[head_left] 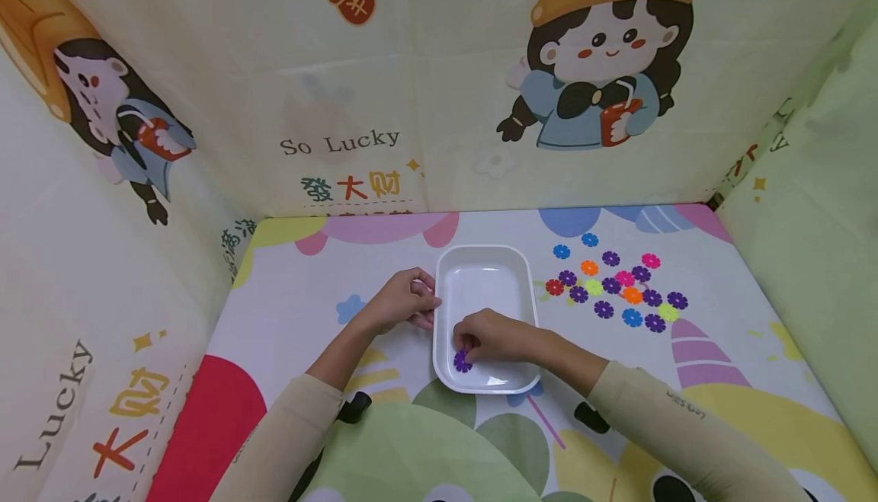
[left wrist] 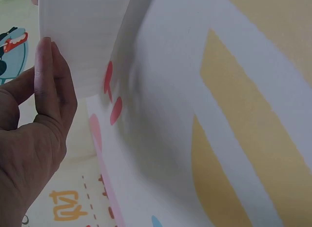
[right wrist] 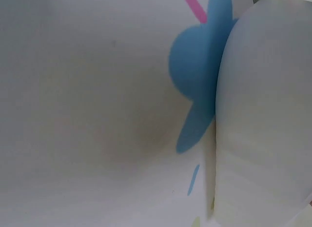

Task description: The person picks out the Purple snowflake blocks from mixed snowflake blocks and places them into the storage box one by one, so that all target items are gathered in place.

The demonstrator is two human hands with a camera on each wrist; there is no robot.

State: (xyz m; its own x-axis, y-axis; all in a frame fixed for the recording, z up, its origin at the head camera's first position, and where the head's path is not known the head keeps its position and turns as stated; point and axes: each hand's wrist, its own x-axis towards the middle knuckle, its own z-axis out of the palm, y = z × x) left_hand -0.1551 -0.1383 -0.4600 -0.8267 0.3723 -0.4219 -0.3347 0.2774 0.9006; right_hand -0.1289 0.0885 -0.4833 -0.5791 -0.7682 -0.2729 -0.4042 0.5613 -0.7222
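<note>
A white rectangular tray [head_left: 485,257] stands upright on the printed tablecloth. My left hand [head_left: 406,300] holds its left rim, and in the left wrist view the fingers [left wrist: 46,85] lie against the tray's outer wall [left wrist: 83,36]. My right hand [head_left: 492,336] reaches over the tray's right side and pinches a purple notched plastic disc [head_left: 463,362] low over the tray floor, near its front left corner. The right wrist view shows only the tray's outer side [right wrist: 268,114] and the cloth; the right hand is out of sight there.
Right of the tray lies a loose spread of notched discs: several purple ones [head_left: 604,309], blue ones [head_left: 632,318], orange ones [head_left: 632,295], a red one [head_left: 555,287], pink and yellow ones [head_left: 668,312]. Printed cloth walls [head_left: 466,106] rise at the back and both sides.
</note>
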